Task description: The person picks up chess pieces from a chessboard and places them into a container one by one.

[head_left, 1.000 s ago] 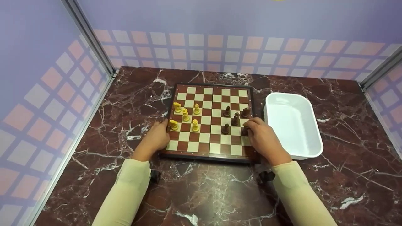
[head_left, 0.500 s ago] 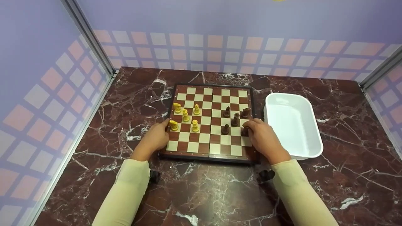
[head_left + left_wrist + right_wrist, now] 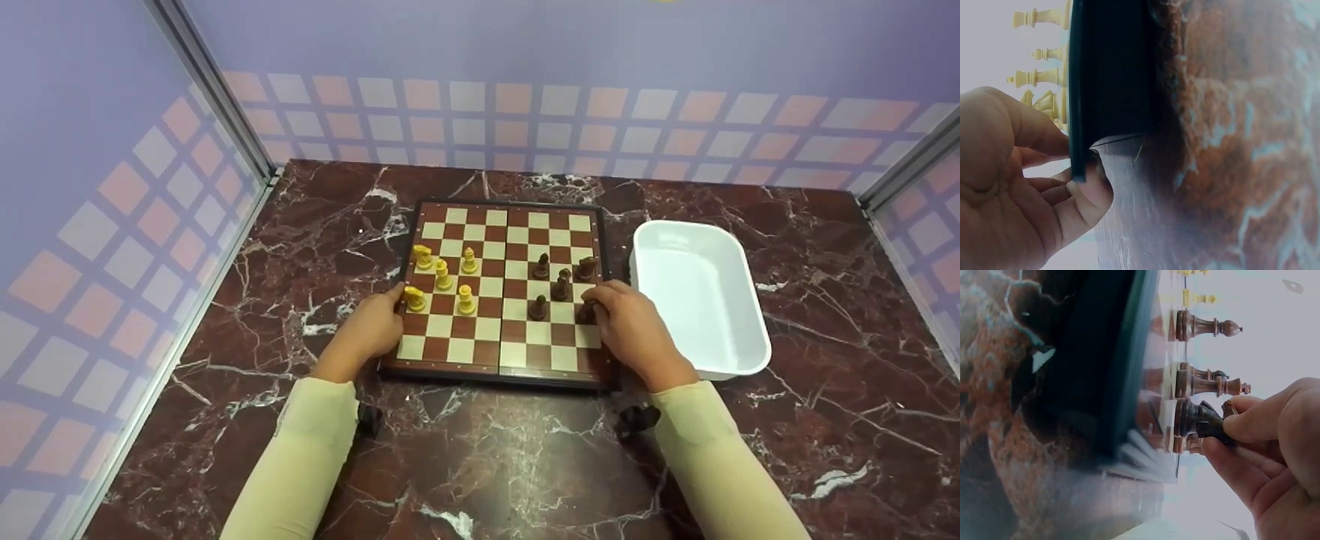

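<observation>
A brown and cream chessboard (image 3: 461, 349) lies on the table in the head view. My left hand (image 3: 369, 328) grips its left edge; in the left wrist view, thumb and fingers pinch the dark rim (image 3: 1076, 112) from both sides. At the right edge, my right hand (image 3: 634, 324) pinches a dark chess knight (image 3: 1196, 419), upright on the board and partly covered by the fingers. Another dark knight (image 3: 586, 268) stands just behind it. Other dark pieces include a bishop (image 3: 1207, 325). Yellow pieces, among them a knight (image 3: 423, 257) and a bishop (image 3: 469, 260), stand on the left half.
A white plastic tub (image 3: 701, 300) stands right of the board, close to my right hand. The table (image 3: 495, 457) is dark red marble. Panels (image 3: 465, 124) with printed pink and white squares enclose it at the back and sides.
Hardly anything differs. The left hand keeps its hold on the board's edge, the right stays at the dark knight with only a tiny shift, and the other pieces stand where they were.
</observation>
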`<action>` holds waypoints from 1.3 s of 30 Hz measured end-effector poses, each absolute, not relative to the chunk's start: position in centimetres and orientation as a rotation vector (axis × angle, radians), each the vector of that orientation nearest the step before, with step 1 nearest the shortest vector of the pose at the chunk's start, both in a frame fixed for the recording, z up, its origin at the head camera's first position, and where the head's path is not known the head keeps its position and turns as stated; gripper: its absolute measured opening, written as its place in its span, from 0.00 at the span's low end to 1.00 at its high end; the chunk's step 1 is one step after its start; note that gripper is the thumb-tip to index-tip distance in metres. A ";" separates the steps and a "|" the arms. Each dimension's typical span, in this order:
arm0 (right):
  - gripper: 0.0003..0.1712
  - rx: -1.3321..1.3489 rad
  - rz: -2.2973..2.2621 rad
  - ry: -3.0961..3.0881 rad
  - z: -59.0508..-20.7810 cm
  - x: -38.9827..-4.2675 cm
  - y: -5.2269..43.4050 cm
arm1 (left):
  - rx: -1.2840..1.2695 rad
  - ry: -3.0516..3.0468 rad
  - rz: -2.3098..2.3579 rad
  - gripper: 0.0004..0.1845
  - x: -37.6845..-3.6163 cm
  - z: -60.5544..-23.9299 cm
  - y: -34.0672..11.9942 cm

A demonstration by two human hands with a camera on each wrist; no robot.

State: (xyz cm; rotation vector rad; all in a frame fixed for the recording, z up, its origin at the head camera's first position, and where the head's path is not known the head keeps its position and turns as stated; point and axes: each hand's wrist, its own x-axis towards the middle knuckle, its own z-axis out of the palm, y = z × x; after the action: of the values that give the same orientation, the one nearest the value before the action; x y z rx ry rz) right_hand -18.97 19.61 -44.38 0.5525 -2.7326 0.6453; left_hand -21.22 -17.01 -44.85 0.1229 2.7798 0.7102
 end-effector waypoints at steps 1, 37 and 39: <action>0.11 0.553 0.652 -2.722 -44.2 -18.9 19.7 | 0.122 2.778 0.711 0.35 -21.2 -44.8 -17.0; 0.11 0.426 0.779 -2.514 -41.5 -16.9 23.7 | 0.140 2.784 0.744 0.36 -21.1 -45.0 -17.1; 0.11 0.415 0.775 -2.505 -41.6 -16.9 24.1 | 0.133 2.783 0.743 0.36 -21.1 -45.0 -17.1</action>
State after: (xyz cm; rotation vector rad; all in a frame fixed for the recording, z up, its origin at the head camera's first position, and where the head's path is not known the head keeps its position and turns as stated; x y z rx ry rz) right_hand -16.89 24.08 -41.58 0.4151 -2.5048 0.7746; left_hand -21.09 -17.12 -44.98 0.1327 2.7829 0.7435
